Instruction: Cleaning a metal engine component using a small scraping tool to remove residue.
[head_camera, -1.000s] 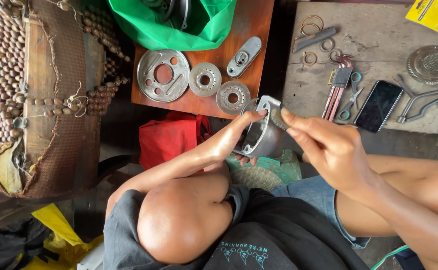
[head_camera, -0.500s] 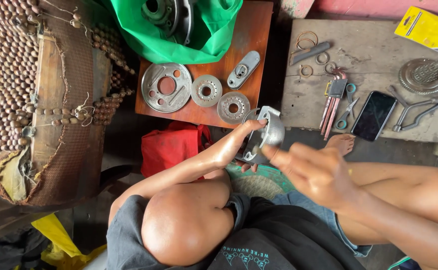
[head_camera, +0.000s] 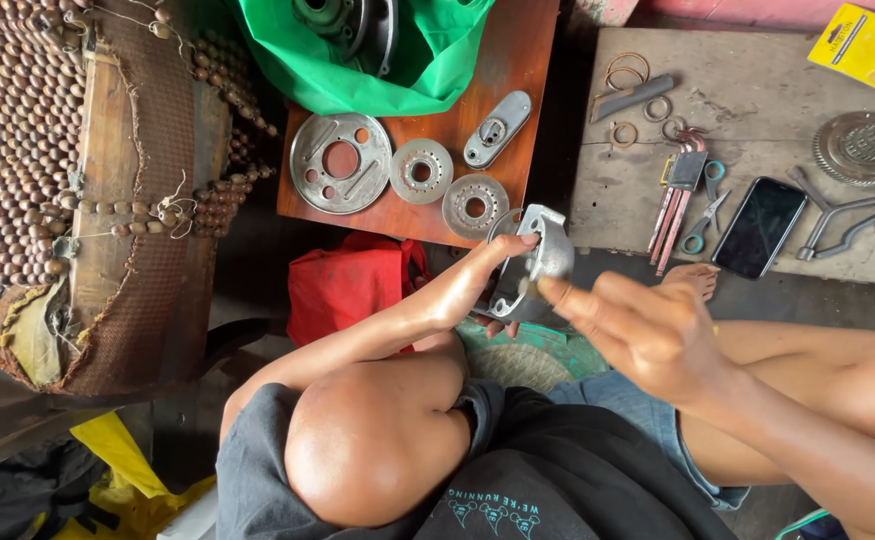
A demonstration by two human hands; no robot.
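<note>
Left hand (head_camera: pixel 472 285): fingers clamped on the grey cast metal housing (head_camera: pixel 532 265), held in the air over the lap, just off the near edge of the orange board (head_camera: pixel 532 60).
Right hand (head_camera: pixel 647 335): fingers loosely together, pinched toward the housing's right rim; whether it touches is blurred.
Step in hand: working on the housing. A firm left grip and small right-hand motions look wise.
Board's near edge: perforated discs (head_camera: pixel 475 205), a large round plate (head_camera: pixel 341 162) and an oval cover (head_camera: pixel 497 128) close ahead.
Wooden bench (head_camera: pixel 757 60), near edge: hex keys (head_camera: pixel 679 195), scissors (head_camera: pixel 707 215), phone (head_camera: pixel 759 227).
Open room: the gap between board and bench.
</note>
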